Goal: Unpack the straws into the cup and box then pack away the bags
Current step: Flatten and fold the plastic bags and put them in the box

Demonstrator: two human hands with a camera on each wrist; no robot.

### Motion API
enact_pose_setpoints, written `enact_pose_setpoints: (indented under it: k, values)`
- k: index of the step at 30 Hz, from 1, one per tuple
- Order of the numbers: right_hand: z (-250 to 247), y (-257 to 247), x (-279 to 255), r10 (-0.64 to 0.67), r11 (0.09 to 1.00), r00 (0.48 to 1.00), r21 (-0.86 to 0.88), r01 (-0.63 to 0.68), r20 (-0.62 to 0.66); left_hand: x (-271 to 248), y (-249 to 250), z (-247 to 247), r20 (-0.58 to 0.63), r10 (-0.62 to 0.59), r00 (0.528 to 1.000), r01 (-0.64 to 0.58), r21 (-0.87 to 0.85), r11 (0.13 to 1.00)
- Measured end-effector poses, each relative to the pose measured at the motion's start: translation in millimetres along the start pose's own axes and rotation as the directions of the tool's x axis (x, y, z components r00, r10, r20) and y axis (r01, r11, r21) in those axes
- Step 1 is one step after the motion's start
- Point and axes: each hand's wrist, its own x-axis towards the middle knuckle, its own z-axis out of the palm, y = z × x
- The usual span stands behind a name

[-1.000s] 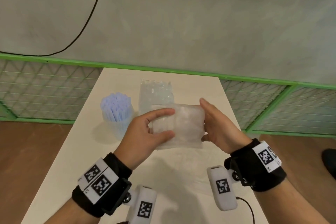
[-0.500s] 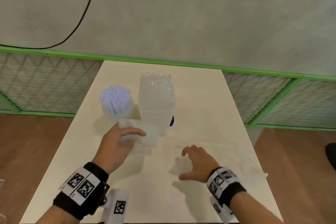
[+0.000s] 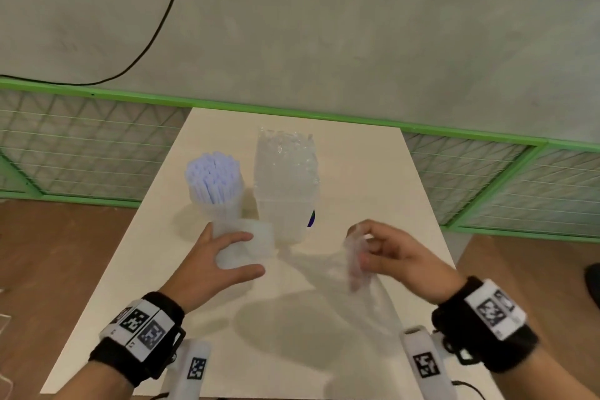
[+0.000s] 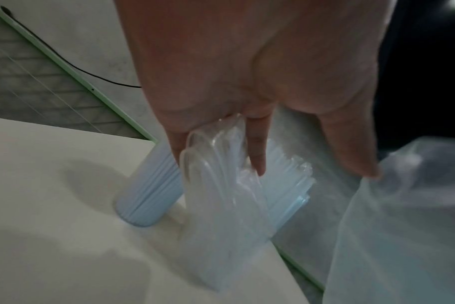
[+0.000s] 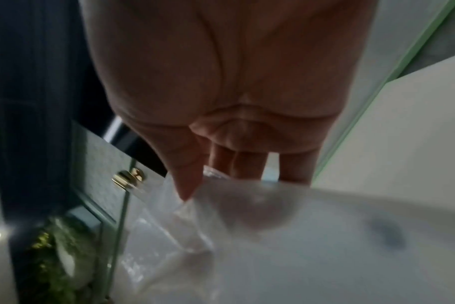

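A cup packed with pale blue straws stands at the table's far left. Beside it a clear box holds clear straws. My left hand grips a folded clear bag between thumb and fingers, low in front of the cup and box. The left wrist view shows the same folded bag under the fingers, with the cup behind. My right hand pinches a second clear bag, which hangs limp just above the table. In the right wrist view that bag is caught between thumb and fingers.
The white table is narrow, with a green-framed wire fence behind it and on both sides. A grey wall and a black cable lie beyond. Wooden floor shows left and right of the table.
Both hands held the folded bag in the air. The left hand then lowered it toward the table, and the right hand let go, reached the second bag and lifted it.
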Motion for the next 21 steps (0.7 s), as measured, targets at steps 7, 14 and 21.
enact_pose_setpoints:
  k: [7,14,21]
  values:
    - [-7,-41,3,-0.029,0.999,0.986,0.04,0.036,-0.164,-5,62,5,0.087,0.24,0.967,-0.196,-0.351,0.915]
    - [-14,-52,11,-0.131,0.987,0.895,0.031,0.159,-0.427,-1,85,-7,-0.113,0.265,0.958,-0.288,-0.386,0.876]
    - [-12,-50,17,-0.173,0.951,0.779,0.104,0.291,-0.603,1,90,-15,-0.284,0.22,0.933,-0.329,-0.429,0.841]
